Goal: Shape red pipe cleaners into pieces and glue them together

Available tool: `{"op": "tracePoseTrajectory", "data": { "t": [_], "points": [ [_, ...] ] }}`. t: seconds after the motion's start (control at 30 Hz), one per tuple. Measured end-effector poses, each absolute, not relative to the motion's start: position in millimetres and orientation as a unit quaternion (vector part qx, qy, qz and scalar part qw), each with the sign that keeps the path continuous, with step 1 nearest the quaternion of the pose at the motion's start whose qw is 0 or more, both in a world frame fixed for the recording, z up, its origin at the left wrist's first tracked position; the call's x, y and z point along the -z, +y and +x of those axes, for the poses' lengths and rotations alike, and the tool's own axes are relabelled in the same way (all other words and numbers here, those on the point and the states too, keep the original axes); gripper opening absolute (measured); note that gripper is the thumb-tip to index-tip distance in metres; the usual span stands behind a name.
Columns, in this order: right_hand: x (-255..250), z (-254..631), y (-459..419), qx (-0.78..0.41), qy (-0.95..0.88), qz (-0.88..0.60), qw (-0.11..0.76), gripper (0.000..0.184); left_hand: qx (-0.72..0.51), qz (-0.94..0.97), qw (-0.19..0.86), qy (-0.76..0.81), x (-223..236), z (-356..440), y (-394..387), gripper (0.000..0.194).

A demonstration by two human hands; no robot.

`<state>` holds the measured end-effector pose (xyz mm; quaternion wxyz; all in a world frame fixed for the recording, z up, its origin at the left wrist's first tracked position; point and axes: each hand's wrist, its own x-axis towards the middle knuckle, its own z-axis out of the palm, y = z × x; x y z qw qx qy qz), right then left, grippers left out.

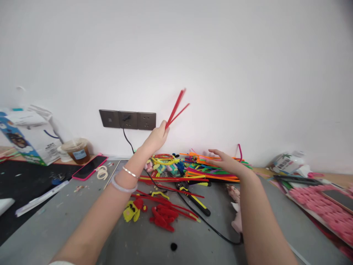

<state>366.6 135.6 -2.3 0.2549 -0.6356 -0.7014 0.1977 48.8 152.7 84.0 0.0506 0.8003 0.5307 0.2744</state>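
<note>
above the back edge of the bench (209, 244), the left hand (157, 137) grips some red stems (175, 106), straight and seemingly not yet shaped. near this edge, the right hand (228, 163), fingers loosely apart, is at the colourful stems (212, 173); nearer the front edge, a yellow-red figure (132, 211) and a red piece (164, 217) look already formed.

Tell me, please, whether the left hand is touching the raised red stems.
Touching: the head view shows the left hand gripping the raised red stems.
</note>
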Motion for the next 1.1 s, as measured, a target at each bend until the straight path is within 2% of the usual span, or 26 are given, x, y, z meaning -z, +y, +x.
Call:
{"op": "tracePoseTrajectory", "data": {
  "t": [0.1, 0.17, 0.23, 0.37, 0.53, 0.63, 0.77, 0.9, 1.1],
  "points": [
    [-7.6, 364.2, 129.4, -0.192, -0.700, -0.634, 0.268, 0.068, -0.399, 0.809, 0.206, 0.379, -81.6, 59.4, 138.1, 0.028],
    [-13.5, 362.0, 125.5, -0.190, -0.699, -0.634, 0.272, 0.069, -0.374, 0.826, 0.277, 0.319, -74.4, 65.5, 128.9, 0.030],
    [-17.5, 360.7, 122.6, -0.189, -0.701, -0.629, 0.277, 0.067, -0.284, 0.854, 0.295, 0.320, -67.8, 68.0, 121.1, 0.031],
    [-19.0, 361.3, 120.4, -0.194, -0.700, -0.631, 0.273, 0.063, -0.106, 0.896, 0.223, 0.370, -67.7, 64.7, 108.8, 0.031],
    [-19.7, 360.6, 119.1, -0.205, -0.689, -0.640, 0.272, 0.063, -0.069, 0.908, 0.102, 0.399, -75.6, 65.0, 98.9, 0.037],
    [-23.6, 358.7, 116.6, -0.213, -0.682, -0.645, 0.270, 0.063, 0.000, 0.905, 0.077, 0.418, -67.5, 66.9, 99.1, 0.036],
    [-28.9, 359.7, 112.5, -0.234, -0.692, -0.633, 0.259, 0.073, 0.079, 0.879, 0.088, 0.461, -48.4, 63.0, 102.1, 0.032],
    [-32.8, 362.8, 109.5, -0.267, -0.713, -0.601, 0.242, 0.070, 0.092, 0.878, 0.100, 0.460, -39.3, 54.9, 99.9, 0.021],
    [-44.6, 357.1, 100.9, -0.224, -0.718, -0.611, 0.248, 0.063, 0.017, 0.873, 0.108, 0.475, -45.7, 44.4, 87.9, 0.025]
  ]
}}
